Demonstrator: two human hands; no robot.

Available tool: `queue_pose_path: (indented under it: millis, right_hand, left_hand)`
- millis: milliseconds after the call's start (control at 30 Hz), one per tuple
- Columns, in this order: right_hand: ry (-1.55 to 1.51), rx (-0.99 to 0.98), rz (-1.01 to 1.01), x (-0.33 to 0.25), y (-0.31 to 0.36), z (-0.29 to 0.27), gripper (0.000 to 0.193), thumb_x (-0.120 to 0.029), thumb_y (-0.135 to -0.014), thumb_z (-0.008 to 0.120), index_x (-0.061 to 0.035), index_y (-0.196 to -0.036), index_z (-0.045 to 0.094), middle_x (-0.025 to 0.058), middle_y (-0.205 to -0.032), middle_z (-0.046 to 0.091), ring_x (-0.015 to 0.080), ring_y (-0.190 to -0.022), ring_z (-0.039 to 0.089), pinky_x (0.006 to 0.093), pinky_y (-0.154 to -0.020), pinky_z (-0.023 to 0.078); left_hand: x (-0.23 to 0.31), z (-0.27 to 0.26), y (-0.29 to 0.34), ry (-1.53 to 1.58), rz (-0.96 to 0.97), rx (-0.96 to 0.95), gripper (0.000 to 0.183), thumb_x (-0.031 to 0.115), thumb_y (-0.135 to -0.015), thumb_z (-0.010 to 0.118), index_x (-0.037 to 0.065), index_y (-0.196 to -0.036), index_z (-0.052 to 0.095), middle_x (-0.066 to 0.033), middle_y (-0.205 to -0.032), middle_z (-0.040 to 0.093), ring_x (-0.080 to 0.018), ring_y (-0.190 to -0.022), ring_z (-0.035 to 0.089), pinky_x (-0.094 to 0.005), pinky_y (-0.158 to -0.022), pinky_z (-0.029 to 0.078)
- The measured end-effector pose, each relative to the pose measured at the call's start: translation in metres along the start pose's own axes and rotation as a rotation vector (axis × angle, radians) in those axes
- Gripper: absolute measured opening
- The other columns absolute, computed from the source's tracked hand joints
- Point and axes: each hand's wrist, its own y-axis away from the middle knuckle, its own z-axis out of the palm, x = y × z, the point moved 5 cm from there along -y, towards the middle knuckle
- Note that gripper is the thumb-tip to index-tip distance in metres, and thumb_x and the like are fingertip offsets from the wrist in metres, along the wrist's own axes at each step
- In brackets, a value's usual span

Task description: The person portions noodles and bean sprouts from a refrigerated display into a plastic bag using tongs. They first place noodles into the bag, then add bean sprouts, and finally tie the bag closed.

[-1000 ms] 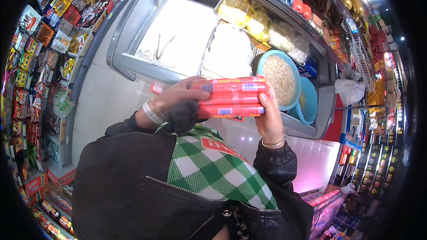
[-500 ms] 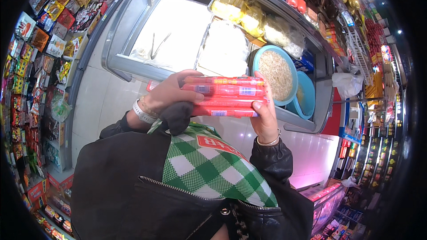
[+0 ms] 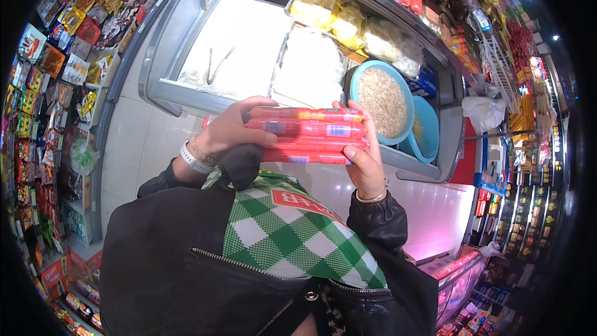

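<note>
A clear-wrapped pack of red sausages (image 3: 309, 132) is held level in front of my chest, between both hands. My left hand (image 3: 229, 129) grips its left end, with the thumb laid across the front. At the other end, my right hand (image 3: 367, 155) is closed round the pack, thumb on the front and fingers behind. A white band circles my left wrist. Beyond the pack stands an open chilled case holding a white tray (image 3: 309, 65) of pale food and a blue tub (image 3: 381, 101) of shredded pale food.
A second blue tub (image 3: 423, 129) sits beside the first. Bagged yellow food (image 3: 314, 7) lies at the case's back. The case's metal front rim (image 3: 193, 95) runs just beyond my hands. Snack shelves (image 3: 59, 118) line the left; a white plastic bag (image 3: 484, 113) hangs at right.
The sausage pack and both hands have shifted slightly left. Its lower side now shows less, so the pack has tilted a little. Both hands keep their grip.
</note>
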Motion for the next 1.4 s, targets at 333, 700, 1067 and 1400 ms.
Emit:
queue_pose_path:
  millis: [333,700,1067,1400]
  right_hand:
    - [-0.003,0.012,-0.001,0.004,-0.001,-0.001,0.079,-0.014,-0.077,0.067,-0.0029,-0.144,0.027,0.0205,-0.147,0.034,0.0251,-0.133,0.038,0.0361,-0.110,0.030]
    - [-0.053,0.030,0.020,0.011,-0.002,-0.002,0.076,-0.011,-0.076,0.063,-0.0034,-0.142,0.028,0.0205,-0.146,0.035,0.0256,-0.134,0.038,0.0367,-0.111,0.029]
    - [0.008,0.090,0.052,0.014,-0.004,0.000,0.085,-0.023,-0.076,0.066,-0.0015,-0.145,0.021,0.0256,-0.146,0.033,0.0299,-0.133,0.040,0.0404,-0.109,0.034]
    - [-0.196,0.125,-0.069,0.024,0.011,-0.004,0.090,-0.034,-0.082,0.071,-0.0045,-0.148,0.016,0.0142,-0.139,0.042,0.0249,-0.122,0.050,0.0384,-0.098,0.044]
  left_hand:
    - [0.000,-0.002,0.000,-0.012,0.007,0.004,0.068,0.009,-0.068,0.082,-0.003,-0.126,0.048,-0.0097,-0.112,0.061,-0.0144,-0.105,0.056,-0.0281,-0.091,0.044]
    - [0.001,-0.001,0.000,-0.008,0.000,-0.003,0.065,0.010,-0.069,0.081,-0.003,-0.124,0.051,-0.0098,-0.113,0.061,-0.0143,-0.105,0.056,-0.0279,-0.091,0.044]
    - [-0.005,-0.007,-0.003,-0.035,-0.034,0.021,0.065,0.012,-0.069,0.081,-0.002,-0.125,0.051,-0.0101,-0.114,0.061,-0.0158,-0.106,0.056,-0.0285,-0.091,0.046]
    - [-0.012,0.018,-0.018,0.653,-0.038,-0.247,0.059,0.011,-0.083,0.064,-0.005,-0.134,0.037,-0.0171,-0.135,0.048,-0.0233,-0.124,0.050,-0.0350,-0.106,0.038]
